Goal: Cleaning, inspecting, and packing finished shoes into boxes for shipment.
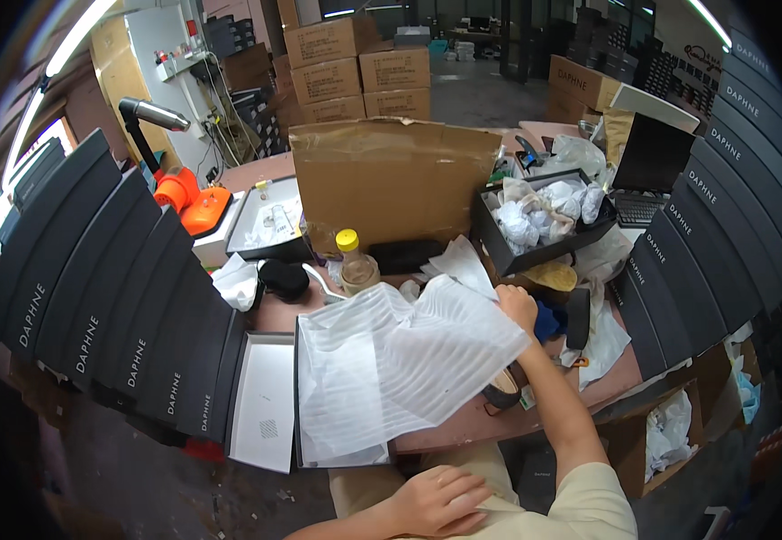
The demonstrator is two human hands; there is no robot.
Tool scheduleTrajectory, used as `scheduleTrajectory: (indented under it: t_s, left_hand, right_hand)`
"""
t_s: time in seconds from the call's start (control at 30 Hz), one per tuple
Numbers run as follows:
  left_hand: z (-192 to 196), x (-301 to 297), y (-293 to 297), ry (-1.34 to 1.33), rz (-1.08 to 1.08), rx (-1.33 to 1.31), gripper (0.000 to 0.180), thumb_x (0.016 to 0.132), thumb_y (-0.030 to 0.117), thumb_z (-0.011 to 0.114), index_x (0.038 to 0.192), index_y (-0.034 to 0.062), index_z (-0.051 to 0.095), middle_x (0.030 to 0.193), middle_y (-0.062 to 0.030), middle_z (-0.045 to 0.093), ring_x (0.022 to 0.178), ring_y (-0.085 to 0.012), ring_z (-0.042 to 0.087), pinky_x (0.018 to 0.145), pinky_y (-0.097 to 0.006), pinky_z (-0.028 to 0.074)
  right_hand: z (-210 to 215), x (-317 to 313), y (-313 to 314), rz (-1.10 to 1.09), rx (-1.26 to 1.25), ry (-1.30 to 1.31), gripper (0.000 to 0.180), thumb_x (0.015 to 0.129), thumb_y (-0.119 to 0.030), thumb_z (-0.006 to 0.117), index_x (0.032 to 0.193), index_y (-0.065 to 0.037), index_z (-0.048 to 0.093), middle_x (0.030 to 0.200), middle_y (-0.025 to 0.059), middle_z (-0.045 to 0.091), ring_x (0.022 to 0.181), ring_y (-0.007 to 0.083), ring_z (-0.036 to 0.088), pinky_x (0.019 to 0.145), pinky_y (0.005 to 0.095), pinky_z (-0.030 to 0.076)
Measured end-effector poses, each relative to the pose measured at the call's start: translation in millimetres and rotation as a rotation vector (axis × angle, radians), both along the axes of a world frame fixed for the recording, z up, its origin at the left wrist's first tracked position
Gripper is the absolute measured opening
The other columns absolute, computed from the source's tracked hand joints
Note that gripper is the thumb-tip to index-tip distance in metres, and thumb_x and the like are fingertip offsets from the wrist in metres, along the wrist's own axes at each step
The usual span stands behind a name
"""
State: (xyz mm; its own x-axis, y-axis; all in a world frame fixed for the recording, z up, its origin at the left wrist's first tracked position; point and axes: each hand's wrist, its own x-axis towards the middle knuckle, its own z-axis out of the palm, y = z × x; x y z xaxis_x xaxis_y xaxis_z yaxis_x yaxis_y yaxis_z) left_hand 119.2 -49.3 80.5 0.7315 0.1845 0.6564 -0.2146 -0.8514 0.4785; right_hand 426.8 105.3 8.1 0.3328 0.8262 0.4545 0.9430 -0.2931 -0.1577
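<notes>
A thin, ribbed white packing sheet (400, 360) spreads over the open dark shoe box in front of me. At its upper right edge my right hand (518, 309) has its fingers curled closed on the sheet; the fingertips are partly hidden. My left hand (443, 502) lies against my body above my lap, holding nothing, its fingers loosely stretched. Left of the covered box lies a box lid (263, 396), its white inside facing up. Part of a dark shoe (502, 392) shows below the sheet, beside my right forearm. Most of the box's inside is hidden.
Tall stacks of dark shoe boxes stand at left (121, 297) and right (697, 243). Behind the sheet are a yellow-capped bottle (355, 261) and a cardboard panel (391, 180). A dark box of crumpled paper (499, 256) sits at back right, an orange-based lamp (202, 211) at back left.
</notes>
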Motion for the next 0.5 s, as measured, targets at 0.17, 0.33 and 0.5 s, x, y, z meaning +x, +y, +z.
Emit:
scheduleTrajectory:
  t_s: [0.17,0.33,0.5]
  left_hand:
    - [56,4,47,-0.170,0.151,-0.140,0.027,0.074,0.002,0.065,0.100,0.0001,0.063,0.104,-0.0186,0.062,0.087,-0.0297,0.064,0.074,-0.034,0.052]
    - [125,24,125,-0.503,0.352,-1.052,0.050,0.081,0.015,0.054,0.126,-0.0041,0.044,0.111,-0.0122,0.054,0.092,-0.0184,0.058,0.078,-0.028,0.049]
    - [100,17,151,-0.057,0.178,-0.880,0.045,0.076,0.007,0.066,0.119,-0.0015,0.056,0.119,-0.0143,0.056,0.100,-0.0154,0.057,0.079,-0.027,0.048]
  right_hand:
    - [124,-48,-88,0.294,0.509,0.155,0.027,0.065,0.005,0.059,0.090,-0.004,0.062,0.083,0.0109,0.059,0.083,0.0307,0.057,0.073,0.0386,0.044]
    - [172,-19,-154,0.439,0.717,0.159,0.013,0.071,0.001,0.061,0.083,-0.002,0.062,0.079,0.0095,0.059,0.077,0.0280,0.056,0.069,0.0365,0.044]
    - [170,-30,-156,0.506,0.771,0.010,0.025,0.065,0.003,0.057,0.084,-0.008,0.069,0.081,0.0060,0.060,0.084,0.0267,0.054,0.078,0.0366,0.045]
